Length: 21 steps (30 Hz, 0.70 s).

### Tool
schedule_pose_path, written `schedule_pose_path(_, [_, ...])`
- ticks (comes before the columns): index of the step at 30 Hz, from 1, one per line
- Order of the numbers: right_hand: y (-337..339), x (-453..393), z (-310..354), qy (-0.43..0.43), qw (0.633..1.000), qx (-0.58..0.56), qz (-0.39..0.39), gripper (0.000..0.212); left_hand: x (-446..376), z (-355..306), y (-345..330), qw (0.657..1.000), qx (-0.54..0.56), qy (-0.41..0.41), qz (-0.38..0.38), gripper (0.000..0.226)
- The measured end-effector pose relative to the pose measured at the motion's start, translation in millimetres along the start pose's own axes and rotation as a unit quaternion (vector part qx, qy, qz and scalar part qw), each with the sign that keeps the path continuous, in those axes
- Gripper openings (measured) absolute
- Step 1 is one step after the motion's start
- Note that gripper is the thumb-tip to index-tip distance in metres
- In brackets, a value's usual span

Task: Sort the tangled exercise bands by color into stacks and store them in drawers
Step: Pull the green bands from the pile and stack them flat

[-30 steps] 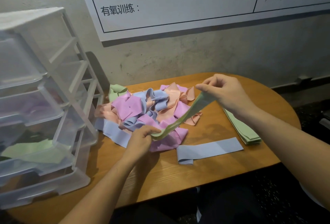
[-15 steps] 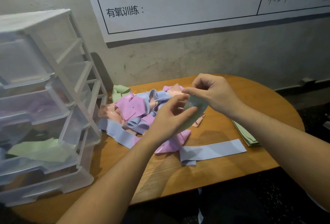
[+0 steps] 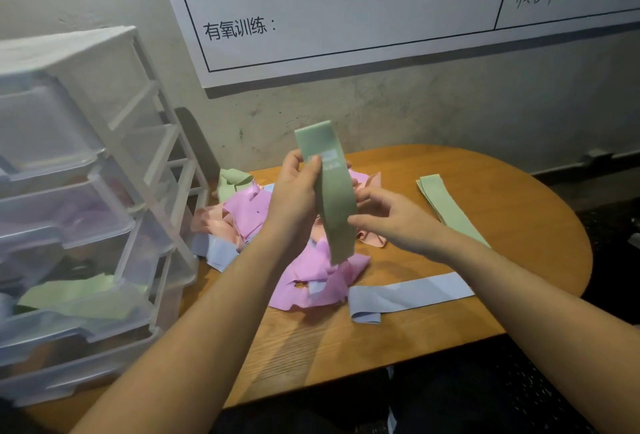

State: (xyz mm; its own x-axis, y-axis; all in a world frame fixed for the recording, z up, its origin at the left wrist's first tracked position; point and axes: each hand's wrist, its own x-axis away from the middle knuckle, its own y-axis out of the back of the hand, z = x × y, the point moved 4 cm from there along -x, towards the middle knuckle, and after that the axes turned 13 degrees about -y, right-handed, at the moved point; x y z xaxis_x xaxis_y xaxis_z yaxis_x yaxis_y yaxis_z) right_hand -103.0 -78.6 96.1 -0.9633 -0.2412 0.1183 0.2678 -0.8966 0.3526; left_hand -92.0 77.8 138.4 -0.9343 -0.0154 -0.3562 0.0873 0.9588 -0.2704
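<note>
Here your left hand [image 3: 294, 191] grips a green band [image 3: 334, 198] near its upper end, thumb curled over the front face beside a pale label, so the strip stands nearly upright above the tangled pile [image 3: 277, 225] and its lower end hangs just over the pink folds. Your right hand [image 3: 391, 215] pinches the band's right edge lower down, fingers curled behind it. The drawer unit [image 3: 86, 191] on your left fills that end of the round wooden table [image 3: 346, 347]: its translucent drawers are pulled partway out, one low drawer [image 3: 79, 298] holds loose green bands, and the one above it shows a faint purple mass you can't make out clearly. The pile of pink, peach and blue bands sits between the unit and the table's middle. A flat green stack [image 3: 446, 205] lies to the right, near the back edge, and a single blue band [image 3: 408, 295] lies flat close to the front edge, with bare wood beyond both toward the right rim
</note>
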Motion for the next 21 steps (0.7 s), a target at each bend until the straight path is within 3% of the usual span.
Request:
schedule_pose_path(4, [-6.3,-4.2,-4.6,0.001,0.999,-0.033,-0.032,0.014,-13.9,-11.6,-7.7,0.996,0.078,0.018,-0.031,0.011])
schedule_pose_path(10, [-4.1,-3.1,-19.1,-0.034,0.998,-0.036,-0.035,0.022,-38.2,-4.0,-13.1,0.982,0.149,0.049,-0.107,0.005])
schedule_pose_path(14, [12.5,5.3,-30.6,-0.030,0.998,-0.021,-0.048,0.023,-58.6,20.4,-12.7,0.954,0.219,0.126,-0.160,0.014])
schedule_pose_path(18, [39.3,13.5,-48.2,-0.033,0.995,-0.002,-0.096,0.016,-68.4,51.8,-28.0,0.954,0.207,0.159,-0.147,0.018])
schedule_pose_path(21, [63.8,22.1,-67.4,-0.067,0.989,0.036,-0.127,0.013,-69.3,72.1,-49.9,0.973,0.107,0.164,-0.126,0.014])
